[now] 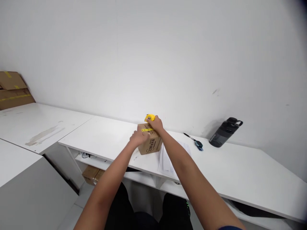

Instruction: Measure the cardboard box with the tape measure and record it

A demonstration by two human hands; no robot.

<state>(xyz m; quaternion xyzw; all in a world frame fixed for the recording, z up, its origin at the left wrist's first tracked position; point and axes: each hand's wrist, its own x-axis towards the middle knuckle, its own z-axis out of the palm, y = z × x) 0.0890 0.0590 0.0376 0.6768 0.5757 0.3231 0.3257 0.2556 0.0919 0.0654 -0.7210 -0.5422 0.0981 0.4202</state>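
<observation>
A small brown cardboard box (150,146) with dark print stands on the white table in front of me. My left hand (139,137) is closed around the box's left side, near its top edge, with its fingertips partly hidden. In my right hand (157,124) is a yellow tape measure (150,117), held just above the back of the box top. Across the top runs a yellow strip (146,130) with dark marks. Whether it is the measure's blade or tape stuck to the box, I cannot tell.
White papers (169,159) lie right of the box, under my right forearm. Farther right are a black pen (188,136), a small dark blue item (198,145) and a tilted black bottle (224,132) against the wall. Cardboard boxes (14,91) are stacked far left; another box (92,174) sits on the shelf below.
</observation>
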